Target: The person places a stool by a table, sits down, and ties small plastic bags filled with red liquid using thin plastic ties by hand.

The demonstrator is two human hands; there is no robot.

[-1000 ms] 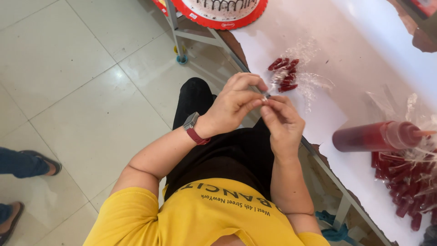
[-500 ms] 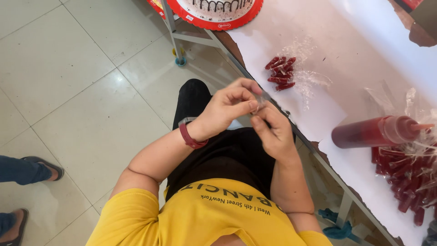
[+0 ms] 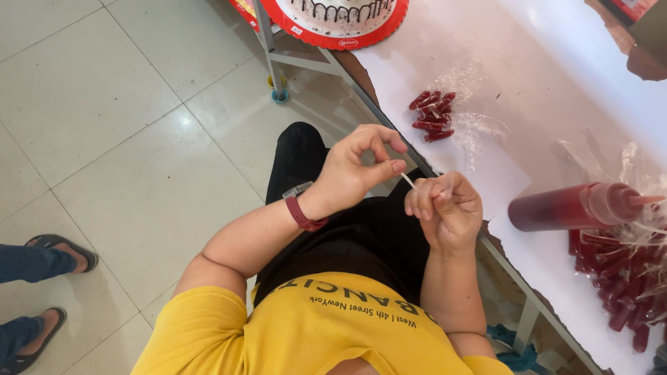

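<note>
Pinched between thumb and forefinger of the left hand (image 3: 351,170) is one end of a thin clear strip (image 3: 407,180) — its other end sits in the curled fingers of the right hand (image 3: 448,212). Both hands hover over the lap, just beside the table (image 3: 528,90) edge. Small red sachets (image 3: 432,116) lie further up — a red squeeze bottle (image 3: 573,206) lies to the right.
</note>
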